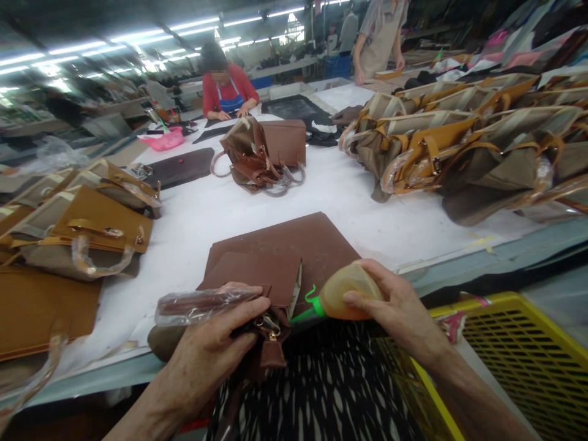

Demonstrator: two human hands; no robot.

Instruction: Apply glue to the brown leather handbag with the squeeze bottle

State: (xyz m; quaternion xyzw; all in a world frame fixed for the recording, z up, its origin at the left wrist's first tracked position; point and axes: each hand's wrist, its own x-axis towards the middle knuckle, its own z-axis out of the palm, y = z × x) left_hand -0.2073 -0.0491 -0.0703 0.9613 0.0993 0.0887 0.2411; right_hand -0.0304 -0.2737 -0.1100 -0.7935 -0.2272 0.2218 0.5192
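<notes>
A brown leather handbag lies at the table's front edge, with a plastic-wrapped handle and a small leather tag beside a metal clasp. My left hand is closed on the bag near the wrapped handle; part of its grip is hidden. In my right hand is a squeeze bottle of amber liquid, tilted so its green nozzle points left at the bag's open side edge. Whether the nozzle tip touches the edge I cannot tell. Under the bag lies a flat brown panel.
Another brown handbag stands mid-table. Tan bags crowd the left and the right. A yellow plastic crate is at my right. Across the table, a person in a red top bends over work; another wears an apron.
</notes>
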